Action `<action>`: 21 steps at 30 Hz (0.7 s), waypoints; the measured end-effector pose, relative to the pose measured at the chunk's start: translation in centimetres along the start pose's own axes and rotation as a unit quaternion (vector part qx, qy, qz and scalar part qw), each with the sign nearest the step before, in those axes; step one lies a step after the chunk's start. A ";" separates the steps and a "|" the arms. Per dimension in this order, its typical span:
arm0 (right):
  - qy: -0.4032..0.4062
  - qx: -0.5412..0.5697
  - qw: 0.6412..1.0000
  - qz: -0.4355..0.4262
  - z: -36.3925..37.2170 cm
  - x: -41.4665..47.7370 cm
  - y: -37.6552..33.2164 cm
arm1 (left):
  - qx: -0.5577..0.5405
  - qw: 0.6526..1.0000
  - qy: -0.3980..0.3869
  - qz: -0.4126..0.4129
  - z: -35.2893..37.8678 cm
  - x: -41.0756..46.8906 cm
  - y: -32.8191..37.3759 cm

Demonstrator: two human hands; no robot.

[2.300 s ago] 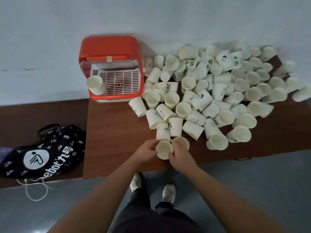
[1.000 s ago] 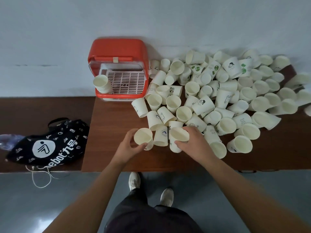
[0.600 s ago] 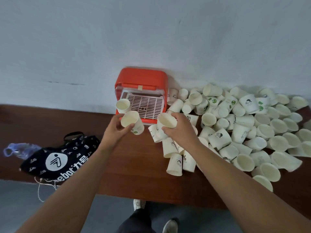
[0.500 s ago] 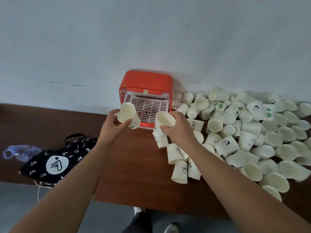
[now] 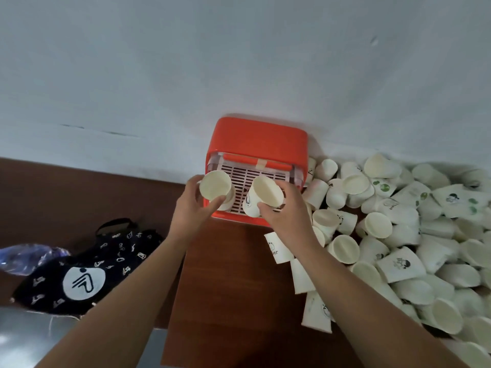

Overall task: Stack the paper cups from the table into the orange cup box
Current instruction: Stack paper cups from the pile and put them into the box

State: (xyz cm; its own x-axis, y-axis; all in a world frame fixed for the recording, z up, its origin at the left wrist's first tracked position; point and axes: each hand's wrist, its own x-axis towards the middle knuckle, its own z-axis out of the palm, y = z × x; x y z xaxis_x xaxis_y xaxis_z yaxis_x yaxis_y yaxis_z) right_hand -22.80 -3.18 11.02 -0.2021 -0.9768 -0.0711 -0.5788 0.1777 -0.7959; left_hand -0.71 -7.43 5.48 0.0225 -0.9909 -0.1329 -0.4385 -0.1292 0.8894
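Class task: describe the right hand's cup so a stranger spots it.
Start at the orange cup box by the wall. Before its grille, the right hand holds a paper cup. Unlike the cup in the left hand, it shows black print.

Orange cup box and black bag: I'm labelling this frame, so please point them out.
orange cup box [image 5: 259, 136]: head view, its orange top.
black bag [image 5: 82, 284]: head view, its white logo patch.
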 end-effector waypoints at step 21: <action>-0.062 0.031 0.996 -0.051 6.8 3.7 -2.2 | -0.036 0.996 -0.079 0.008 -1.8 2.7 -3.5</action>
State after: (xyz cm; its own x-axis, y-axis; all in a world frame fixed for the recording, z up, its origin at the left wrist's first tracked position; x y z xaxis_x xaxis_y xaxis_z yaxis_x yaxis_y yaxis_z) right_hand -16.90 -8.02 8.45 -0.0433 -0.9973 -0.0594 -0.5409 0.0734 -0.8379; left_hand 2.48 -9.72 2.74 -0.1274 -0.9753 -0.1805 -0.3722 -0.1217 0.9201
